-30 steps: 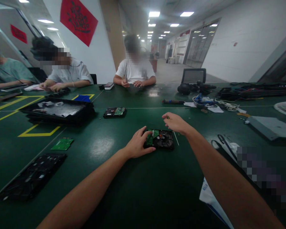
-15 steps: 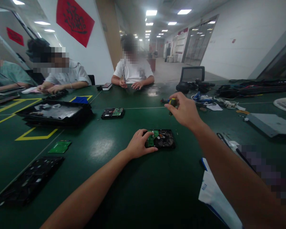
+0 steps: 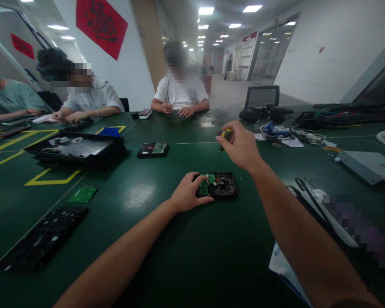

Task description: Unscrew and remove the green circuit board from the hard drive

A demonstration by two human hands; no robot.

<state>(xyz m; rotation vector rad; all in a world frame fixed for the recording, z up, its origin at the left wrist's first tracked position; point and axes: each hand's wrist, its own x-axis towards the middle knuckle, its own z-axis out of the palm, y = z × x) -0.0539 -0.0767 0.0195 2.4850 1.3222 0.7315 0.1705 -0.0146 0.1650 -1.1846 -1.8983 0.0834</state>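
On the green table lies a hard drive [image 3: 227, 187], its green circuit board facing up at the left end. My left hand [image 3: 191, 193] grips that end, fingers over the top edge and thumb along the near edge. Above the drive, my right hand [image 3: 240, 143] is closed round the yellow and dark handle of a screwdriver [image 3: 225, 135]. The thin shaft points down toward the drive's far edge, with its tip apart from the drive. Several tiny bits [image 3: 240, 176], perhaps screws, lie just right of the drive.
Another hard drive [image 3: 153, 149] lies farther back. To the left are a black tray [image 3: 112, 147], a loose green circuit board [image 3: 83, 194] and a black slotted panel [image 3: 45, 239]. Cables [image 3: 311, 137] and a grey metal box [image 3: 368, 164] sit at right. People [image 3: 179, 94] sit across the table.
My right hand has moved slightly left and turned the screwdriver so that its shaft now points down over the drive. My left hand still grips the drive.
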